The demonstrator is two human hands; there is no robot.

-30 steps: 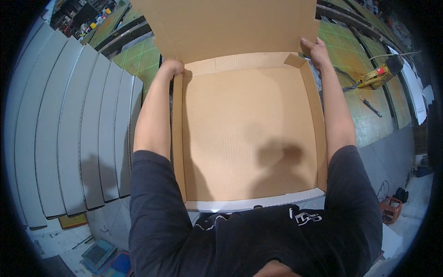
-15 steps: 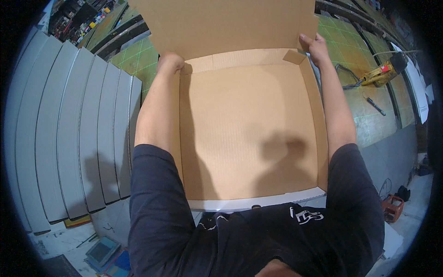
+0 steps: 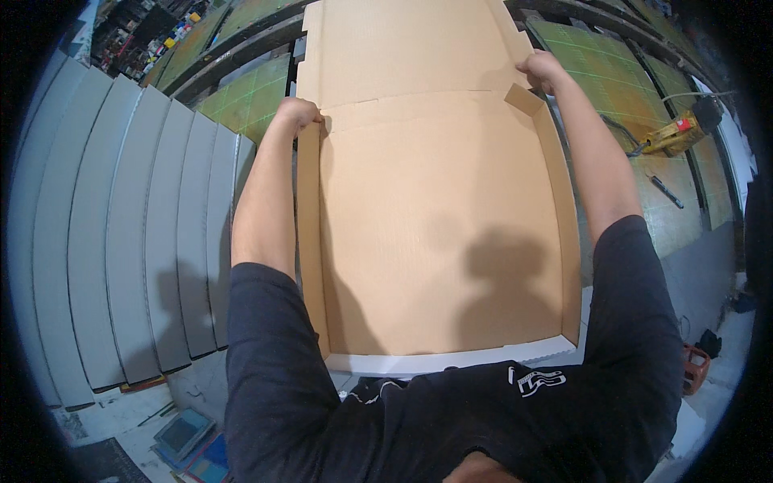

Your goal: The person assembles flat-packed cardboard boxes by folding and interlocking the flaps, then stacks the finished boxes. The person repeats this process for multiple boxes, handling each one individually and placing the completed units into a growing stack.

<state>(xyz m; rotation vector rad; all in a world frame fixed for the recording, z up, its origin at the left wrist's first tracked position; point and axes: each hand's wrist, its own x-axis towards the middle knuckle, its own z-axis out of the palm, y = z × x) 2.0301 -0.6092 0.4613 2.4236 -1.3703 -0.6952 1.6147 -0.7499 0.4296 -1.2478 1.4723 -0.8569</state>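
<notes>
While both forearms reach forward over it, an open cardboard box (image 3: 439, 241) lies right in front of the person, brown inside, with a white strip (image 3: 451, 359) along its near edge; its left wall (image 3: 309, 233) and right wall (image 3: 561, 233) stand up, and its lid (image 3: 411, 52) leans back beyond the far fold.

The left hand (image 3: 301, 113) is at the far left corner, fingers curled in and holding the end of the wall — the thumb side reaches over to the inner face; the right hand (image 3: 545, 70) is at the lid's right edge, just beyond a small bent tab (image 3: 524, 99) at the far right corner; its fingers are bent and narrow, but their undersides are hidden, so I cannot tell whether they pinch the edge.

A dark shadow (image 3: 507, 278) falls across the box's floor; to the left stands a row of pale grey panels (image 3: 125, 233), side by side; to the right, on a green table (image 3: 584, 76) with grid lines, lie a yellow tool (image 3: 675, 137) and, just nearer the person, a dark pen (image 3: 666, 191) — both well apart from the box.
</notes>
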